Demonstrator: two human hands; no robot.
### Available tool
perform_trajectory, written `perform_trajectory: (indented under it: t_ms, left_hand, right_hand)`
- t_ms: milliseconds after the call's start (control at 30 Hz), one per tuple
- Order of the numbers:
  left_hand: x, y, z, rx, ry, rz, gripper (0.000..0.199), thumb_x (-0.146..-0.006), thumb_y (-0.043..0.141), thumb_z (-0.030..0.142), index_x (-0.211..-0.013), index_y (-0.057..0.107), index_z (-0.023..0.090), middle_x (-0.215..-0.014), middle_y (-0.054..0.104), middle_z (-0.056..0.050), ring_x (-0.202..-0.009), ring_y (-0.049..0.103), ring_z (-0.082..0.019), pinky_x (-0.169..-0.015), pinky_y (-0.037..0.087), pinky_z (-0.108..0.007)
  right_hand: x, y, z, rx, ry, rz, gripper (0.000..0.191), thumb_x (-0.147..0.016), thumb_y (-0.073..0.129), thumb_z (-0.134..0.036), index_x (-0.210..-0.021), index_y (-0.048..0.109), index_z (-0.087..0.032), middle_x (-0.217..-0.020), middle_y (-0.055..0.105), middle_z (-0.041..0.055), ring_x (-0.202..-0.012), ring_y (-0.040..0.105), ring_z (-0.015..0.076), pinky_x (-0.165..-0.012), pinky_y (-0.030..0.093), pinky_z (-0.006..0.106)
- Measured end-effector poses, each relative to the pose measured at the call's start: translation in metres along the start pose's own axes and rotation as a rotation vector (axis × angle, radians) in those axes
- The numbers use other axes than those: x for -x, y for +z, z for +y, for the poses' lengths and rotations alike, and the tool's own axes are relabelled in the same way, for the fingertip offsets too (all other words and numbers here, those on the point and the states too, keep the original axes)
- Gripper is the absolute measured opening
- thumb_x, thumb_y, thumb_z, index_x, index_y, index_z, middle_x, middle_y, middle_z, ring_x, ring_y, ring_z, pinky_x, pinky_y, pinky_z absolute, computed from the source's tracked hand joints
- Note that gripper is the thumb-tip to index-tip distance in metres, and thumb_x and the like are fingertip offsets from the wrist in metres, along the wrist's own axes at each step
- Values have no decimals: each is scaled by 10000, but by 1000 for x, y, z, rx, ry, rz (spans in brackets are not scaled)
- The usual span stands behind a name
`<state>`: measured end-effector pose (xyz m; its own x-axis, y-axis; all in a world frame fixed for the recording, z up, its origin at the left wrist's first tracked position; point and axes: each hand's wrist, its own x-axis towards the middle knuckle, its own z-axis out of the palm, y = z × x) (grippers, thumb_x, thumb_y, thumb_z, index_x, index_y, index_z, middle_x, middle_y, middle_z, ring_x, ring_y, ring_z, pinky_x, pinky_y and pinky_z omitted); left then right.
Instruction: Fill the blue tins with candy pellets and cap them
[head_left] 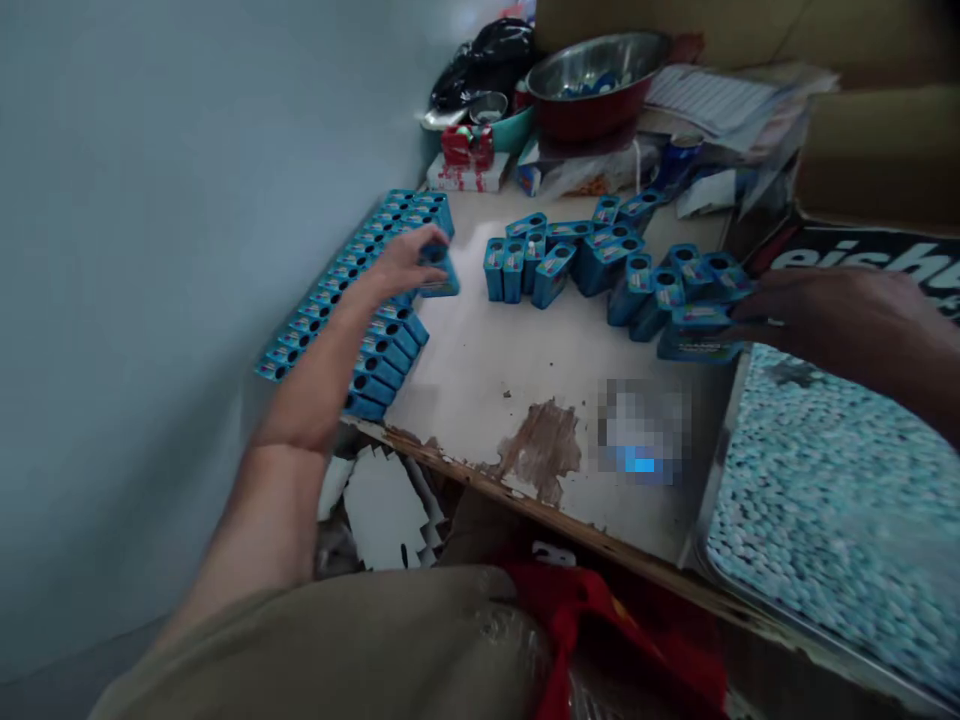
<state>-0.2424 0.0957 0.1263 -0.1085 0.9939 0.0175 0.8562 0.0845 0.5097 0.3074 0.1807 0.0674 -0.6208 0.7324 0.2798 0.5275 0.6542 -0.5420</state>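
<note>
My left hand (405, 265) is closed around a small blue container (441, 278), thumb and fingers gripping its top end. It is beside tight rows of matching blue containers (375, 250), which stand upright along the wall with dark round holes on top. At the right, my right hand (817, 312) has its fingertips closed on another blue container (697, 335), at the end of a loose cluster of the same kind (611, 245). Some in that cluster stand at angles to one another.
A metal tray (724, 465) full of small pale-blue pellets lies at the right. At the back are a red-sided metal bowl (600, 110), a black plastic bag (487, 60), a red-and-white box (466, 175) and papers (712, 100). The worn white tabletop (480, 390) has a chipped front edge.
</note>
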Motion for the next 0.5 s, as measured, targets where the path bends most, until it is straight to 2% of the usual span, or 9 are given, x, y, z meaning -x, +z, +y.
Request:
perform_trajectory:
  t_ms: [67,133,167,200,267,367,433,500]
  left_hand:
    - [1,-7,-34,38,2,-54,552,-922,972,700,-1141,715,263,-1088,780,87,-1140,631,-166,-1310,550,-404]
    - [5,-2,-61,94,23,-112,840,-676,943,1012,-1110,755,317,-991,773,90,-1108,601,-211,-1352,514,-487]
    - [7,3,-71,99,17,-105,934,-546,904,1106,-1064,770,341,-929,760,85,-1064,589,-230,-1345,506,-529]
    - [9,9,-79,93,31,-77,956,-518,848,1161,-1028,776,356,-929,768,77,-1073,588,-250,-1344,489,-555]
    - [15,20,-85,37,80,-31,930,-630,718,1213,-987,762,356,-1020,807,57,-1146,608,-292,-1350,460,-583]
    - [30,31,-72,-132,132,16,914,-862,483,1191,-1074,738,339,-1260,837,24,-1339,619,-384,-1430,324,-713]
    - [42,34,-57,-214,140,52,879,-967,385,1132,-1239,745,377,-1473,801,39,-1485,581,-439,-1459,191,-800]
    - [54,34,-42,-232,151,85,850,-1017,367,1087,-1436,740,448,-1670,717,55,-1612,511,-491,-1462,97,-828]
  right_hand:
    - [28,-4,-25,199,-21,12,546,-1126,717,-761,-810,765,-318,-883,669,116,-728,546,279,-603,246,386]
    - [51,-1,-56,325,52,-27,482,-1170,661,-665,-866,776,-309,-979,733,139,-836,652,336,-641,306,423]
    - [58,3,-71,338,111,-62,431,-1180,666,-596,-887,782,-301,-1025,755,142,-905,692,359,-680,357,437]
    - [63,9,-86,340,173,-104,373,-1169,698,-528,-896,788,-291,-1052,770,141,-939,712,368,-713,389,440]
    - [66,23,-108,346,268,-183,263,-1134,763,-396,-918,806,-252,-1104,798,155,-994,742,381,-773,434,435]
    - [67,37,-125,385,314,-265,197,-1120,788,-308,-956,847,-215,-1132,821,169,-1053,777,386,-816,466,414]
    - [73,37,-125,398,322,-254,130,-1109,821,-315,-1045,888,-224,-1132,831,151,-1047,795,369,-821,481,401]
    - [90,29,-115,364,353,-154,181,-1098,866,-398,-1198,903,-252,-1130,838,125,-1005,800,341,-833,507,398]
